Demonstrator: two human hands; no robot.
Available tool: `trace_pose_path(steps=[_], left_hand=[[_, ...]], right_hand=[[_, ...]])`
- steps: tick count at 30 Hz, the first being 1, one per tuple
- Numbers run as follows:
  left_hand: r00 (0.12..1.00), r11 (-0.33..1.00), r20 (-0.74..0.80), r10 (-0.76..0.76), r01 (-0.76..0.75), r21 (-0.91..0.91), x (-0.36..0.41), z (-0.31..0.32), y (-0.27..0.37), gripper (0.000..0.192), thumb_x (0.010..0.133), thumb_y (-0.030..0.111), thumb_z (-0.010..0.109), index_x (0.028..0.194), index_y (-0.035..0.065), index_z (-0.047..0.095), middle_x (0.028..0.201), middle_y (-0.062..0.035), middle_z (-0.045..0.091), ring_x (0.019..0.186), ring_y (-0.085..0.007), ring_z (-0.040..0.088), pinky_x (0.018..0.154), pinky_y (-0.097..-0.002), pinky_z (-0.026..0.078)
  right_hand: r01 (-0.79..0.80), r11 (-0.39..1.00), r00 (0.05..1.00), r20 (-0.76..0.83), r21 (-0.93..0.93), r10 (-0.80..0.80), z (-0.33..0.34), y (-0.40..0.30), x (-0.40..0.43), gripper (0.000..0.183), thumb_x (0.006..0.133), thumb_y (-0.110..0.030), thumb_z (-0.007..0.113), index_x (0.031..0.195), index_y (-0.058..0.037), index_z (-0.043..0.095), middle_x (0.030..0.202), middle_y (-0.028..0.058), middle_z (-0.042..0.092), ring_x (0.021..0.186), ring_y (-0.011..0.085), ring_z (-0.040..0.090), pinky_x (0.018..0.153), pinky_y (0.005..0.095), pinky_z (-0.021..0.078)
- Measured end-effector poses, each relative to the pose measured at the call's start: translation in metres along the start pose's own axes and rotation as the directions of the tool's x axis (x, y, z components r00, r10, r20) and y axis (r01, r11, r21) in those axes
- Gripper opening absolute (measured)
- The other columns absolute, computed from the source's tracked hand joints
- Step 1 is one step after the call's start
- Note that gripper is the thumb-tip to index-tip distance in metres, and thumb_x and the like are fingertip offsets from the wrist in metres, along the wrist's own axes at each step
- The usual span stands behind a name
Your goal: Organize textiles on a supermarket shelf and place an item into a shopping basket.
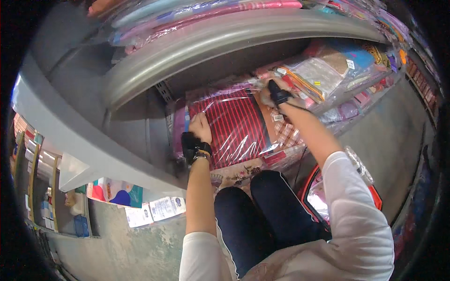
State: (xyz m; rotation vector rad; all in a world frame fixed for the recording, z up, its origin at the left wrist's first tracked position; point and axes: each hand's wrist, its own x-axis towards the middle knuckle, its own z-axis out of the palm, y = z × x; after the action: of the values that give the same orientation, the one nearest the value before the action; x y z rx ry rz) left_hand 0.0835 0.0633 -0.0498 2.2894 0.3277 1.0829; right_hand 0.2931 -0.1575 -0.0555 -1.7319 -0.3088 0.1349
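Note:
A folded cloth with red and black stripes [232,128], wrapped in clear plastic, lies on a stack of packaged textiles on the low shelf. At its left edge, my left hand [201,127] is curled with the fingers gripping the wrapper. My right hand [276,92] is at the far right corner, blurred and partly covered by a black wrist strap, so its hold is unclear. Between the striped package and the pile to the right lies a brown plaid packaged cloth [286,135]. A floral package [246,168] shows under the near edge.
A grey shelf board [246,26] overhangs the stack, loaded with more wrapped textiles. At left stands a grey shelf upright [105,130]. White printed packs [154,211] lie on the floor by a colourful box [116,192]. A red-edged container [376,198] sits beside my right knee.

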Motion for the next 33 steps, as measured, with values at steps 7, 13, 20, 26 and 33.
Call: trace_pose_path(steps=[7,13,20,26,33], left_hand=[[1.000,0.996,0.009,-0.012,0.013,-0.083,0.004,0.001,-0.004,0.034,0.085,0.024,0.033,0.084,0.0003,0.057,0.083,-0.0192,0.057,0.080,-0.0344,0.053,0.071,-0.0384,0.041],[0.942,0.912,0.137,-0.307,0.333,-0.241,0.006,-0.005,-0.022,0.044,0.088,0.033,0.030,0.095,-0.0002,0.058,0.091,-0.0148,0.060,0.089,-0.0256,0.055,0.079,-0.0325,0.039],[0.938,0.870,0.151,-0.313,0.347,-0.350,0.011,-0.004,-0.029,0.053,0.088,0.042,0.029,0.091,-0.0007,0.061,0.089,-0.0149,0.061,0.085,-0.0212,0.057,0.079,-0.0306,0.038],[0.929,0.842,0.150,-0.338,0.370,-0.392,0.010,-0.003,-0.025,0.046,0.087,0.037,0.034,0.089,-0.0003,0.061,0.088,-0.0140,0.061,0.085,-0.0227,0.057,0.079,-0.0305,0.039],[0.955,0.902,0.166,-0.248,0.290,-0.319,0.008,-0.004,-0.017,0.048,0.088,0.034,0.029,0.089,-0.0023,0.060,0.093,-0.0164,0.059,0.091,-0.0265,0.055,0.081,-0.0317,0.039]], right_hand=[[0.271,0.228,0.920,0.182,-0.935,-0.346,-0.051,-0.071,-0.050,0.036,0.065,-0.028,0.059,0.093,-0.0053,0.060,0.082,0.0174,0.060,0.076,0.0292,0.058,0.069,0.0322,0.0465],[0.586,0.616,0.809,0.433,-0.527,-0.398,0.061,-0.078,-0.097,0.047,0.064,-0.037,0.060,0.100,-0.0071,0.057,0.099,0.0175,0.054,0.093,0.0281,0.053,0.082,0.0335,0.0405],[0.675,0.624,0.721,0.534,-0.394,-0.443,0.111,-0.070,-0.158,0.041,0.062,-0.023,0.059,0.100,-0.0063,0.057,0.096,0.0154,0.048,0.091,0.0297,0.050,0.078,0.0358,0.0412],[0.674,0.544,0.738,0.499,-0.500,-0.455,0.055,-0.055,-0.144,0.030,0.061,-0.018,0.060,0.089,-0.0067,0.062,0.092,0.0105,0.048,0.084,0.0271,0.052,0.073,0.0347,0.0442],[0.698,0.582,0.714,0.466,-0.417,-0.522,0.067,-0.087,-0.179,0.030,0.058,-0.017,0.060,0.086,-0.0073,0.062,0.083,0.0101,0.051,0.082,0.0272,0.052,0.070,0.0352,0.0439]])
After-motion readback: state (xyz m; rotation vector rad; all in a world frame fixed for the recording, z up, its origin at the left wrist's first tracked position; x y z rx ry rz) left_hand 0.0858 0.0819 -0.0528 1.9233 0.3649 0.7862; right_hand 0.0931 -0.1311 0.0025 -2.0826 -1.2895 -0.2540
